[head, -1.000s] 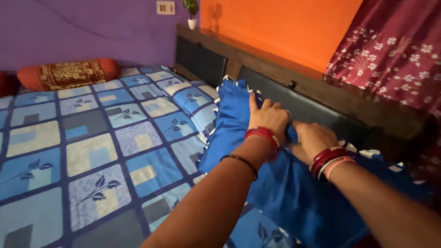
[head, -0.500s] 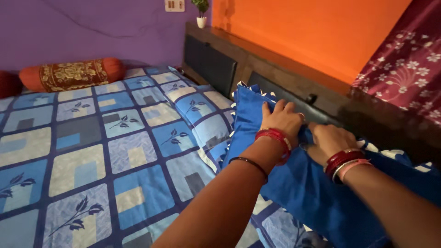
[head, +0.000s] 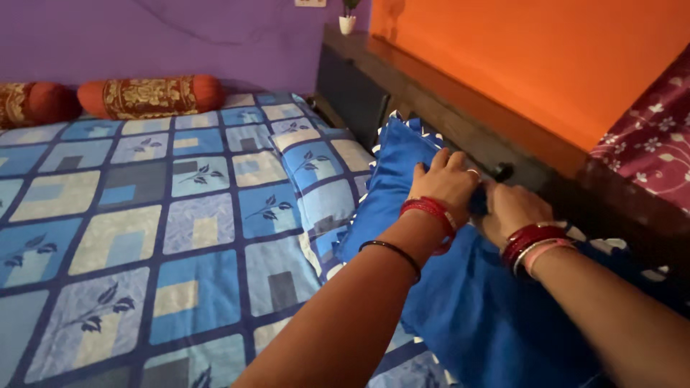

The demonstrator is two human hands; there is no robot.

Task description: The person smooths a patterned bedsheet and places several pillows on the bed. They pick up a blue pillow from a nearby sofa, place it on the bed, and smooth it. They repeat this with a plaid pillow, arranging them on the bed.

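A bright blue pillow (head: pixel 392 169) with a white-trimmed edge leans against the dark headboard (head: pixel 431 108) on the right side of the bed. My left hand (head: pixel 443 181) grips the pillow's top edge, fingers curled over the cloth. Red bangles and a thin black band circle that wrist. Close beside it, my right hand (head: pixel 509 207) pinches the same blue cloth against the headboard. Red and pink bangles sit on that wrist. More blue fabric (head: pixel 489 316) spreads under both forearms.
The bed carries a blue and cream checked sheet (head: pixel 158 215) with leaf prints. Two orange bolsters (head: pixel 147 95) lie along the purple wall. A small potted plant (head: pixel 348 16) stands on the headboard ledge. An orange wall and a maroon flowered curtain (head: pixel 650 154) are at right.
The view has swung left and closer to the headboard. Both hands have drawn nearer together on the pillow's top edge, with the left fingers now curled tighter over the cloth.
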